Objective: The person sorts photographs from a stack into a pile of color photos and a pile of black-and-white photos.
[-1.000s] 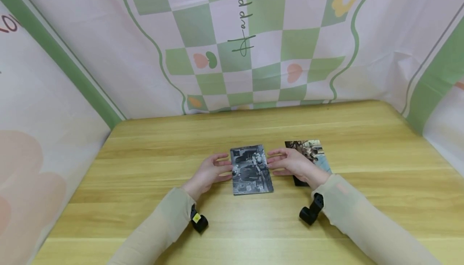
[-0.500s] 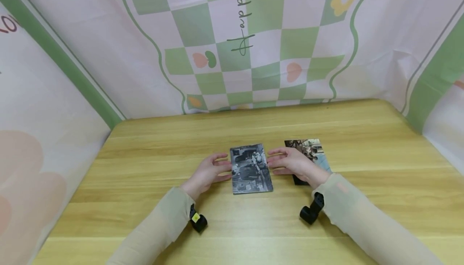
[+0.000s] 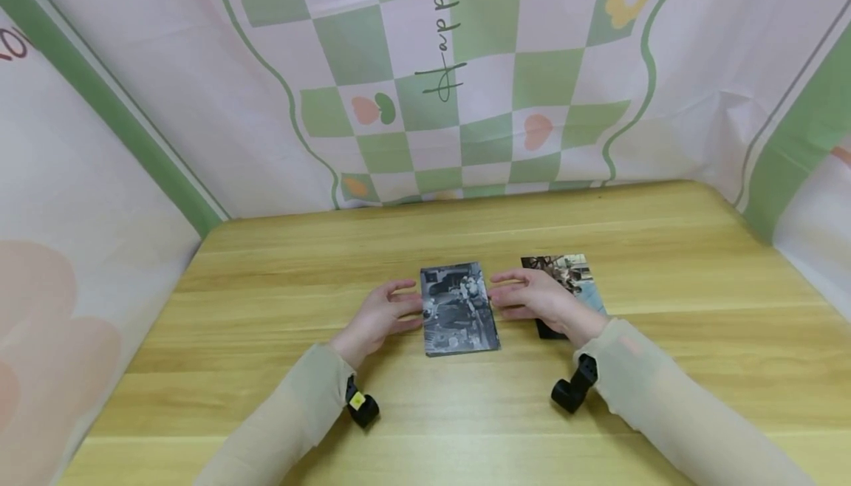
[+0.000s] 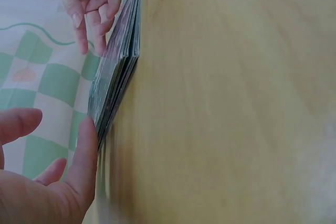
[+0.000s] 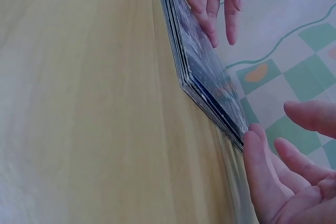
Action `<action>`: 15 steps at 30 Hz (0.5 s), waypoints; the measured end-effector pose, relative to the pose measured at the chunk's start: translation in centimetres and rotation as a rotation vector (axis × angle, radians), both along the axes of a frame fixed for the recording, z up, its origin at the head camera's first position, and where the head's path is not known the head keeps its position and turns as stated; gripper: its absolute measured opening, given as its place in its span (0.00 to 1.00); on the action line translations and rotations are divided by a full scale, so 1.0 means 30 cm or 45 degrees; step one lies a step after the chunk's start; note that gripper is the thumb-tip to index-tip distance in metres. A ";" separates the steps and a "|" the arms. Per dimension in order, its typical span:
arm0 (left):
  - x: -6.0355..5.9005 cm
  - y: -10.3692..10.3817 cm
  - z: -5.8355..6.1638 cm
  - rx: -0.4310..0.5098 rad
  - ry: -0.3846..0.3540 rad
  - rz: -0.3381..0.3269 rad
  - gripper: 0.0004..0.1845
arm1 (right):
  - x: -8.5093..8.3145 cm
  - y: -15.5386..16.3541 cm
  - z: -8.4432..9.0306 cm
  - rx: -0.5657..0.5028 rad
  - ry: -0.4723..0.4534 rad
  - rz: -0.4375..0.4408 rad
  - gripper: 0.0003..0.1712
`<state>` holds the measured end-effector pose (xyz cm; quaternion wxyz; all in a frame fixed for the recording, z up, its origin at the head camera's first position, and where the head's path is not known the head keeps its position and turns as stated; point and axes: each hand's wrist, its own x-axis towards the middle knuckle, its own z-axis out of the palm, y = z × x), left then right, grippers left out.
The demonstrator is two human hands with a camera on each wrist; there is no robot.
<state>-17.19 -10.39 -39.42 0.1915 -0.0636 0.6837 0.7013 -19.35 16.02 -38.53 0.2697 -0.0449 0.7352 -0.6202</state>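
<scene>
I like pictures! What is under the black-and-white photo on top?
Under the black-and-white rectangular photo, both wrist views show more thin cards stacked on the light wooden table. Only their edges show; their pictures are covered.

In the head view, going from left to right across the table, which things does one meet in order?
Left hand → stack of photo cards with a black-and-white picture on top → right hand → colour photo card partly hidden behind that hand.
</scene>
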 end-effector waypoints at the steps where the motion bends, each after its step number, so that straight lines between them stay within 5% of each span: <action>1: -0.001 0.001 0.001 -0.002 0.005 0.002 0.26 | 0.001 0.000 0.000 0.002 0.002 -0.003 0.32; 15: 0.004 0.017 0.007 0.017 0.056 0.053 0.24 | 0.002 -0.006 -0.015 -0.059 0.023 -0.049 0.32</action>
